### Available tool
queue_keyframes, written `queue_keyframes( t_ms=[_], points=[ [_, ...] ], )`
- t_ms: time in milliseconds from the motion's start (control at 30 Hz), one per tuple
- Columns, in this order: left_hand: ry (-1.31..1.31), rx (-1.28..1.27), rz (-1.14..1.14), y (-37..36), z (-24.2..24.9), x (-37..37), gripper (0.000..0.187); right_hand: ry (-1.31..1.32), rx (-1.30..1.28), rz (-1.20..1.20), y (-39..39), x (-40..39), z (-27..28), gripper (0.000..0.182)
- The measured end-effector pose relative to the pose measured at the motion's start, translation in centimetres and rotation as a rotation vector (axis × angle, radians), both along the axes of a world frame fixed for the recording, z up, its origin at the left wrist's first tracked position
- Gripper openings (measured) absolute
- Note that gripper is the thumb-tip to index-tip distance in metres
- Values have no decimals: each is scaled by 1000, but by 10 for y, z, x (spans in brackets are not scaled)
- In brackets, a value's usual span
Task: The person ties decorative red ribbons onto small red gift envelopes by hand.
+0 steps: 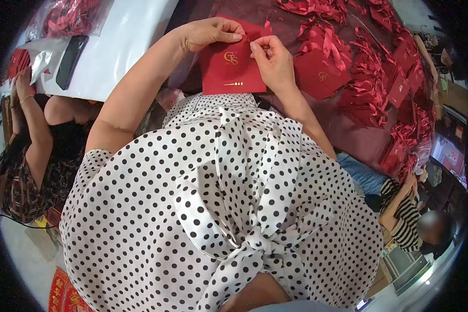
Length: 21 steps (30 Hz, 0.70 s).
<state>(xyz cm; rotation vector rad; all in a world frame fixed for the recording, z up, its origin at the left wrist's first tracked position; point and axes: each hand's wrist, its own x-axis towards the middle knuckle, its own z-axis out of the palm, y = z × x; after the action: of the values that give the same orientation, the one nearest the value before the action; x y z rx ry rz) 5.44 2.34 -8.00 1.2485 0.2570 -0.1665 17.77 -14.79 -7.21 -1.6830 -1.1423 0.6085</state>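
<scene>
A red pouch (226, 70) with gold lettering lies upright before me at the near edge of the dark red cloth. My left hand (213, 34) is closed at its upper edge, thumb and fingers pinching there. At the upper right of the pouch is my right hand (273, 61), its thumb and index finger pressed together near a bit of red ribbon. The fingertips of both hands nearly meet at the top of the pouch. Right of my right hand lies another red pouch (317, 78) with a gold logo and loose ribbons.
Many red pouches with ribbons (366, 88) are heaped on the dark red cloth (356, 140) at the right. A black phone (70, 62) lies on the white table (125, 39) at the left. People sit at the left and right edges.
</scene>
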Motion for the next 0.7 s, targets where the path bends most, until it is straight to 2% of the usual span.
queue_keyframes(
  t_ms=[300, 400, 467, 500, 600, 633, 667, 700],
  points=[
    [-34, 188, 128, -11, 5, 1, 10, -76, -15, -14, 7, 1, 9, 16],
    [-38, 238, 194, -17, 12, 0, 9, -200, -75, -66, 10, -4, 20, 15],
    [-26, 236, 237, -23, 17, -1, 9, -372, -8, -93, 13, -5, 21, 17],
    [-13, 235, 286, -25, 19, -2, 9, -373, -7, -93, 13, -4, 20, 17],
    [-33, 284, 315, -30, 23, -3, 8, -458, 73, -35, 13, -4, 19, 15],
    [-32, 284, 311, -30, 20, -3, 8, -611, 71, 23, 14, -4, 22, 14],
    [-56, 426, 326, -32, 19, -2, 7, -766, 70, 80, 14, -4, 24, 14],
    [-81, 568, 340, -32, 20, -1, 5, -768, 71, 75, 14, -3, 24, 14]
  ],
)
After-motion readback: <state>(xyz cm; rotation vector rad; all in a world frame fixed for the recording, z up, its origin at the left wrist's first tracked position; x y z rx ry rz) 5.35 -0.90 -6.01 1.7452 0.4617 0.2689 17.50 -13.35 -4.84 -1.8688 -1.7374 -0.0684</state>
